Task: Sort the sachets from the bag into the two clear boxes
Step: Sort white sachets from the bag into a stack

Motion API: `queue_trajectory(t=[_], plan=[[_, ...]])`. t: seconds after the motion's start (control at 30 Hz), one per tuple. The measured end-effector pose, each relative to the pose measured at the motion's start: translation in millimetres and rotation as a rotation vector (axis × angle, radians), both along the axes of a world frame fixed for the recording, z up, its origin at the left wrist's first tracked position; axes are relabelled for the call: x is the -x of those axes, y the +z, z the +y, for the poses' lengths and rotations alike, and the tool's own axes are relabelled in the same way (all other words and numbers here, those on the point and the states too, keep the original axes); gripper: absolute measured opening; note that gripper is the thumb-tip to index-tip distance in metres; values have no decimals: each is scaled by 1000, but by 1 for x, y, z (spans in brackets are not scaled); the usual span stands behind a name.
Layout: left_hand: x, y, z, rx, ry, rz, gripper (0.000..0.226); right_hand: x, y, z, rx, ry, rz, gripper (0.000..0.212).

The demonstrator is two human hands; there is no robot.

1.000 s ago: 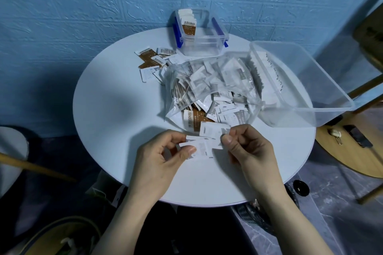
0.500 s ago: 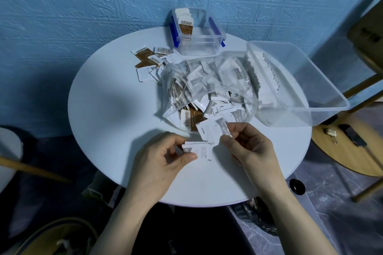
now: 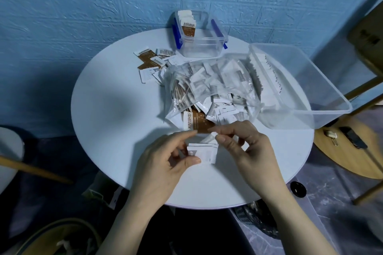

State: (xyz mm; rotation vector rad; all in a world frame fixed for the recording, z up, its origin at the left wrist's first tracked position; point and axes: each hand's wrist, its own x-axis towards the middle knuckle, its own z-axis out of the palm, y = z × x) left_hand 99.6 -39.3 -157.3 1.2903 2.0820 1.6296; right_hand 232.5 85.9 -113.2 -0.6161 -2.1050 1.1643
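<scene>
A clear plastic bag [image 3: 211, 87] full of white and brown sachets lies mid-table. My left hand [image 3: 165, 163] grips a small stack of white sachets [image 3: 204, 152] near the table's front edge. My right hand [image 3: 246, 147] pinches a white sachet [image 3: 210, 138] against the top of that stack. A brown sachet [image 3: 196, 123] pokes out of the bag's mouth just behind my fingers. The small clear box with blue clips [image 3: 202, 36] stands at the back with brown sachets upright inside. The large clear box [image 3: 298, 87] sits at the right, holding white sachets along its left wall.
Loose brown and white sachets [image 3: 154, 62] lie scattered left of the small box on the round white table [image 3: 116, 109]. A wooden stool [image 3: 350, 151] with keys and a dark item stands to the right, below the table's edge. A blue wall rises behind.
My right hand has brought its white sachet down and left onto the stack in my left hand. Both hands sit closer together than a second ago.
</scene>
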Motion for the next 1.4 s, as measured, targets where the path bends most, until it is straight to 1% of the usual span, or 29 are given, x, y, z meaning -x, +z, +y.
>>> queue_trajectory(t=[0.03, 0.1, 0.2, 0.27, 0.33, 0.43, 0.5, 0.6, 0.63, 0.67, 0.73, 0.8, 0.83, 0.93, 0.97, 1.03, 1.1, 1.17, 1.27, 1.37, 1.4], plan=[[0, 1, 0, 6, -6, 50, 55, 1, 0, -3, -42, 27, -14, 24], [0, 4, 0, 16, -35, 154, 51, 3, -2, -7, -24, 77, -4, 22], [1, 4, 0, 19, -41, 133, 36, 2, -3, -8, 69, 63, 24, 15], [1, 3, 0, 8, -27, 130, 33, -1, -4, 0, 118, -16, 42, 9], [1, 3, 0, 1, -25, 115, 33, -7, -7, 15, 129, -149, 49, 10], [0, 3, 0, 16, -16, 85, 35, -14, -12, 36, -7, -314, -90, 13], [-1, 4, 1, 32, -10, 58, 38, -14, -12, 42, -80, -354, -206, 23], [-1, 4, 0, 44, -3, 16, 41, -4, -10, 39, -176, -356, -370, 65], [-1, 4, 0, 50, -3, 4, 41, -1, -11, 38, -212, -361, -419, 72], [-1, 4, 0, 56, -6, -3, 40, 3, -11, 37, -242, -367, -454, 75], [0, 4, -1, 65, -10, -8, 38, 8, -13, 37, -255, -384, -461, 72], [0, 4, -1, 69, -11, -9, 37, 9, -15, 37, -229, -394, -424, 65], [0, 3, -1, 68, -14, -9, 38, 9, -16, 37, -206, -397, -400, 58], [0, 2, -1, 69, -23, -16, 39, 4, -20, 37, -72, -367, -255, 27], [0, 2, -1, 68, -24, -19, 38, 2, -20, 37, -18, -351, -196, 23], [0, 2, -1, 61, -34, -11, 37, -4, -18, 36, 68, -319, -86, 21], [0, 4, -1, 49, -50, 6, 35, -10, -11, 30, 83, -270, -36, 21], [0, 6, -1, 38, -60, 14, 33, -16, -5, 23, 71, -190, -51, 23], [0, 7, -2, 36, -61, 5, 32, -20, -2, 15, 81, -51, -138, 23], [-1, 8, -1, 35, -54, 10, 26, -21, -7, 13, 20, -31, -182, 29], [-1, 8, -1, 35, -48, 12, 28, -21, -8, 13, 4, -28, -193, 30]])
